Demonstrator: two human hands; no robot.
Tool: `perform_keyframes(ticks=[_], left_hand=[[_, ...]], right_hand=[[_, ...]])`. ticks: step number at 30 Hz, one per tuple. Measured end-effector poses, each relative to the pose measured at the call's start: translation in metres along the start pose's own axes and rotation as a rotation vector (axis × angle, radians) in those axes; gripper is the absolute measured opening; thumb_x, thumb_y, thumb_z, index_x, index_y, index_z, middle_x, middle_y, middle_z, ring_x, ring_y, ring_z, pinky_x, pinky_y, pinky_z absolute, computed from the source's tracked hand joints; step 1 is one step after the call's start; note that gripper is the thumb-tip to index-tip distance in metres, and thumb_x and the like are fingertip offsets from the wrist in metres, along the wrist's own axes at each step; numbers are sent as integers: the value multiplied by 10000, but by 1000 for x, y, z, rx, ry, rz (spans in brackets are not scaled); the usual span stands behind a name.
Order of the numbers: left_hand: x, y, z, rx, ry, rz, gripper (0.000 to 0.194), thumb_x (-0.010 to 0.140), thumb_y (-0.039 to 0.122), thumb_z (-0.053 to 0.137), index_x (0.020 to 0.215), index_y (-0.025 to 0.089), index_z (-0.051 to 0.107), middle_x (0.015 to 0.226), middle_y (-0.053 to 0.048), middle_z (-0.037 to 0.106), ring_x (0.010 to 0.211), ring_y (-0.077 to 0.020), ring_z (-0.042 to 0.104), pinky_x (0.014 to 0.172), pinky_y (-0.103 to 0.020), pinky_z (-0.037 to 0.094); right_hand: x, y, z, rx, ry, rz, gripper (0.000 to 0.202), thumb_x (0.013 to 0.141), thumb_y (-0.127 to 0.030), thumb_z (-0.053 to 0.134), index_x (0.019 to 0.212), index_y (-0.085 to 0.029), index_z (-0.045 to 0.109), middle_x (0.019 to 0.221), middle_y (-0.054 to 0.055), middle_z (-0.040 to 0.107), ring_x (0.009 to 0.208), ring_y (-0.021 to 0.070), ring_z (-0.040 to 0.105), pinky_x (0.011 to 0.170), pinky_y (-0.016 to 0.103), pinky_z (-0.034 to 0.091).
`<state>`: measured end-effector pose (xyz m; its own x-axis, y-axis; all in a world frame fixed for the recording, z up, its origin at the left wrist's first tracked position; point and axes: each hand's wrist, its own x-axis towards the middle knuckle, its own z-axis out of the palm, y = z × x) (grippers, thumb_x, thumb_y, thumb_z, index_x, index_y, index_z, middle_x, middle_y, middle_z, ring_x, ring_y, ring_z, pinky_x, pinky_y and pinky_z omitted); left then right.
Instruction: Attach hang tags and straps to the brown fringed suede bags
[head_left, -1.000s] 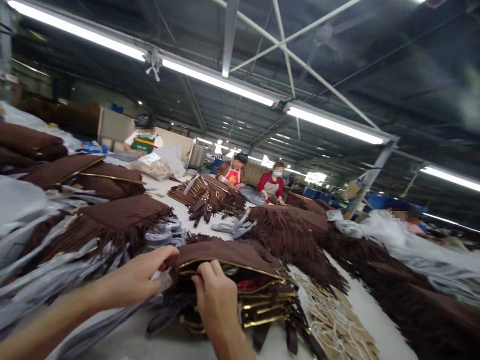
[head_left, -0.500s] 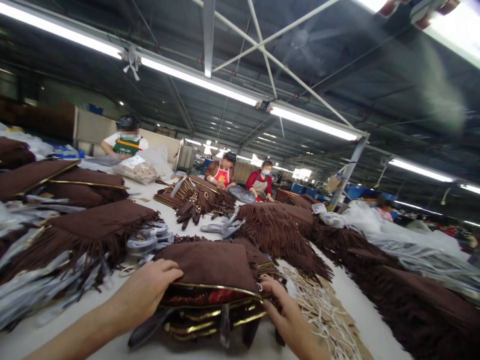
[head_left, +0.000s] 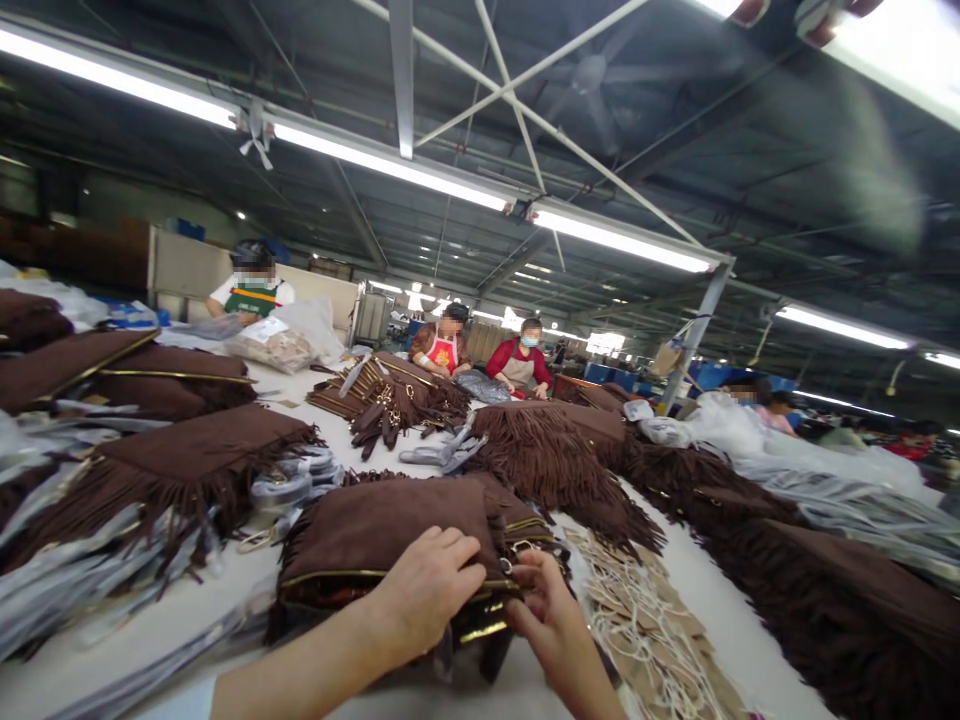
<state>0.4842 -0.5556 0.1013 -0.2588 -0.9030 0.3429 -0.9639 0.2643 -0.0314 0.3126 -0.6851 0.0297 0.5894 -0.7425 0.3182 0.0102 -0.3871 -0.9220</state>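
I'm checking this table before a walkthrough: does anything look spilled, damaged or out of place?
Nothing looks plainly spilled or damaged. White strings lie jumbled over the tan tags, right of the brown bag under the hands; that looks untidy, though perhaps not wrong.

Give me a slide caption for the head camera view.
Left hand on a brown bag, right hand at its corner, tan tags alongside, co-workers beyond.

Dark brown soft zip bag (head_left: pixel 397 515), lying flat on top of other brown bags (head_left: pixel 517 520) on white bench (head_left: pixel 720 595). Gold zip (head_left: pixel 330 576) along near edge, gap showing at left.
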Motion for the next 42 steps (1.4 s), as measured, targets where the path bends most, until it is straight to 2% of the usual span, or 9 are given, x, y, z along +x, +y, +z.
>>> perform_keyframes(ticks=[7, 11, 14, 18, 23, 29, 33, 38, 42], left_hand=[[7, 4, 4, -39, -15, -52, 209, 781, 86, 542, 956, 179, 606, 1061, -78, 615, 1007, -249, 525, 852, -383, 431], [14, 5, 7, -63, 1, -94, 139, 825, 128, 542, 932, 181, 613, 1052, -74, 615, 993, -245, 527, 844, -380, 434], [15, 5, 9, -64, -6, -97, 112, 850, 134, 520, 899, 178, 610, 1057, -69, 614, 988, -238, 523, 835, -375, 437], [12, 5, 7, -116, -6, -98, 83, 841, 151, 548, 892, 185, 603, 1065, -61, 610, 996, -226, 519, 859, -361, 430], [15, 5, 3, -306, 45, -146, 110, 792, 164, 585, 895, 187, 614, 1027, -48, 613, 976, -211, 519, 867, -331, 420], [39, 24, -9, -667, 185, -280, 164, 773, 291, 622, 884, 174, 593, 800, -10, 602, 713, -157, 527, 633, -254, 395], [52, 37, -7, -695, 303, -306, 101, 860, 254, 502, 806, 181, 547, 795, -39, 633, 720, -170, 559, 648, -268, 400], [47, 34, 0, -495, 241, -366, 66, 770, 167, 527, 793, 206, 479, 773, -33, 626, 719, -182, 579, 656, -271, 424], [19, 15, -10, -195, 133, -318, 53, 782, 172, 494, 810, 214, 478, 828, -38, 621, 801, -208, 591, 718, -296, 443]], right_hand=[[-1, -28, -36, -142, -104, 19, 113, 709, -230, 642, 639, -192, 562, 553, -53, 541, 544, 120, 501, 508, 224, 349], [-5, -22, -23, 81, -28, 227, 346, 666, -332, 708, 959, -213, 566, 612, -48, 626, 577, 161, 601, 474, 212, 388], [-13, -18, -7, 281, -73, 331, 593, 612, -317, 779, 1131, -233, 504, 877, 19, 712, 725, 210, 677, 496, 233, 450], [-16, -12, 1, 571, -76, 352, 563, 670, -346, 798, 1141, -220, 516, 1008, 67, 706, 865, 220, 686, 584, 252, 488], [-4, -6, -2, 509, 235, 82, 545, 658, -362, 823, 1075, -255, 490, 907, 19, 712, 769, 192, 680, 645, 288, 530], [-3, -29, -10, -32, 189, -198, 498, 768, -346, 696, 1207, -241, 485, 998, 64, 720, 946, 243, 677, 852, 363, 518], [-5, -42, -8, 60, 151, -209, 374, 779, -348, 688, 1117, -238, 570, 976, 57, 709, 905, 230, 669, 808, 339, 527], [2, -41, 2, 457, 206, 33, 242, 643, -325, 807, 772, -207, 641, 746, -6, 680, 667, 152, 622, 635, 250, 508], [19, -33, -9, 407, 294, 56, 298, 547, -298, 832, 750, -199, 638, 705, -3, 686, 595, 152, 596, 551, 254, 485]])
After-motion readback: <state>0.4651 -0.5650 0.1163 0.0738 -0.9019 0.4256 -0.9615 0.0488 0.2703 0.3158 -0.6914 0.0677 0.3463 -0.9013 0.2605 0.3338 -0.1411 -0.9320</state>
